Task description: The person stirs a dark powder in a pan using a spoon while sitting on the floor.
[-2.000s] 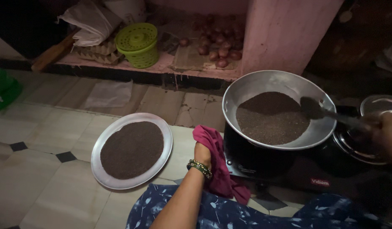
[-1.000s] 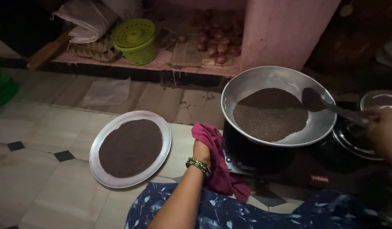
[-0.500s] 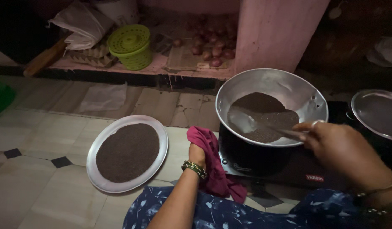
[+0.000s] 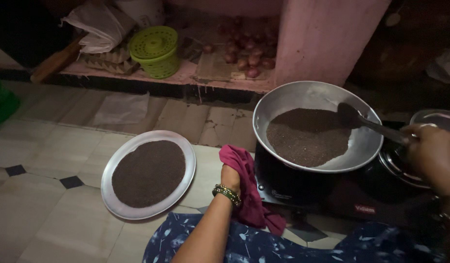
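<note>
I see a dim, warm-toned view; weak light falls from the upper left onto the tiled floor [image 4: 49, 160] and glints softly on the metal pan [image 4: 303, 97] rim. The right edge sinks into near-black shadow, where my right hand [image 4: 431, 156] looks murky and slightly soft. Grain shows throughout.

A wide, shallow metal pan [image 4: 316, 100] sits tilted on a dark stove, its floor covered with a flat layer of small dark seeds [image 4: 307, 136]. A metal spatula [image 4: 368, 124] rests with its blade on the seeds at the pan's far right side (handle running out over the rim to the right). A crumpled magenta cloth [image 4: 247, 182] hangs against the pan's near left edge, draped down to the floor.
</note>
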